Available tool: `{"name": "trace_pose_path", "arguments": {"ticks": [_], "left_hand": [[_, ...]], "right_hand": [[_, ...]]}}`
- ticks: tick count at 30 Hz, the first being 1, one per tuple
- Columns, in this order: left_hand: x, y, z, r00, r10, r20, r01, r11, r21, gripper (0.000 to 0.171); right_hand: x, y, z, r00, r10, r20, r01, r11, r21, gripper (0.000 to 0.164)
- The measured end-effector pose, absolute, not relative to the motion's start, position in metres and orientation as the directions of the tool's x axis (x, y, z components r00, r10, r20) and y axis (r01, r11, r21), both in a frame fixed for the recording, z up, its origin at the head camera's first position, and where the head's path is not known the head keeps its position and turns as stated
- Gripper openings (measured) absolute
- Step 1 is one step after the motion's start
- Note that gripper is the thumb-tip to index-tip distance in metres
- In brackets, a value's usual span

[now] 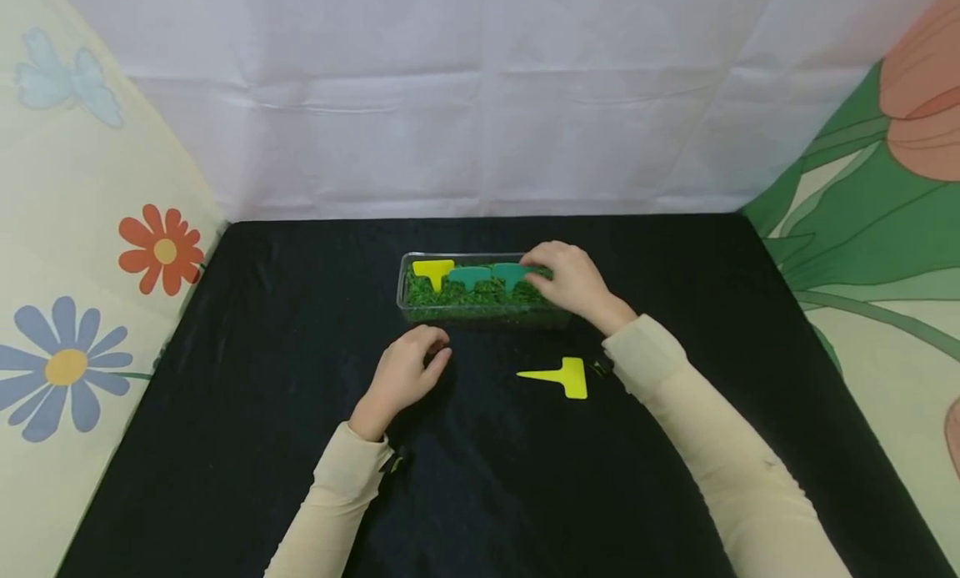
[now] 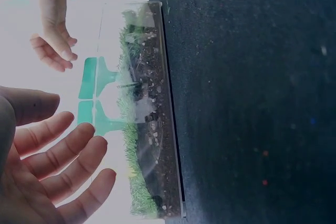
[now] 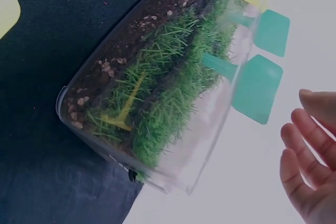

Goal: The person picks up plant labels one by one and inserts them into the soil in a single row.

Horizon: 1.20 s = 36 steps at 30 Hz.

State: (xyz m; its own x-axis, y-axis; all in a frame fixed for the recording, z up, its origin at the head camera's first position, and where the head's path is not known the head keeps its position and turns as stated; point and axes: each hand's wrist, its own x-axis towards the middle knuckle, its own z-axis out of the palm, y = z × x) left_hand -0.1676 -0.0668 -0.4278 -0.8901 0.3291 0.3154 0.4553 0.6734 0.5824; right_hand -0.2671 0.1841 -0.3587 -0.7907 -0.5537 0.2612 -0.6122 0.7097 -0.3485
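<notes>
A clear plastic box [image 1: 487,314] holds soil and green grass. Two green T-shaped plant labels [image 1: 469,276] stand side by side in the grass, with a yellow plant label [image 1: 432,269] left of them. My right hand [image 1: 570,279] is over the box's right end, beside the right-hand green label [image 3: 258,90]; the right wrist view shows a gap between its loosely bent fingers and that label. Just in front of the box, my left hand [image 1: 408,368] hovers with relaxed, spread fingers and holds nothing. Another yellow plant label [image 1: 573,378] lies flat on the table, pointing left.
A black cloth covers the table [image 1: 247,444]. Behind it hangs a white sheet [image 1: 480,103]. Flower-printed panels stand along the left [image 1: 67,228] and right sides [image 1: 885,253].
</notes>
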Motion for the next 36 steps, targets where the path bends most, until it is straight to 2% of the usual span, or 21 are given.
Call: {"name": "trace_pose_path", "arguments": {"ticks": [10, 22, 36], "left_hand": [[-0.167, -0.064, -0.427, -0.892, 0.336, 0.303, 0.453, 0.668, 0.591, 0.010], [-0.167, -0.061, -0.427, -0.880, 0.339, 0.332, 0.474, 0.652, 0.592, 0.006], [-0.167, -0.057, -0.423, -0.872, 0.361, 0.331, 0.490, 0.639, 0.593, 0.004]], "right_hand": [[-0.246, 0.198, -0.354, -0.749, -0.567, 0.342, -0.662, 0.647, -0.378, 0.017], [-0.218, 0.213, -0.355, -0.742, -0.561, 0.366, -0.670, 0.621, -0.406, 0.015], [-0.191, 0.240, -0.366, -0.801, -0.519, 0.299, -0.599, 0.684, -0.416, 0.013]]}}
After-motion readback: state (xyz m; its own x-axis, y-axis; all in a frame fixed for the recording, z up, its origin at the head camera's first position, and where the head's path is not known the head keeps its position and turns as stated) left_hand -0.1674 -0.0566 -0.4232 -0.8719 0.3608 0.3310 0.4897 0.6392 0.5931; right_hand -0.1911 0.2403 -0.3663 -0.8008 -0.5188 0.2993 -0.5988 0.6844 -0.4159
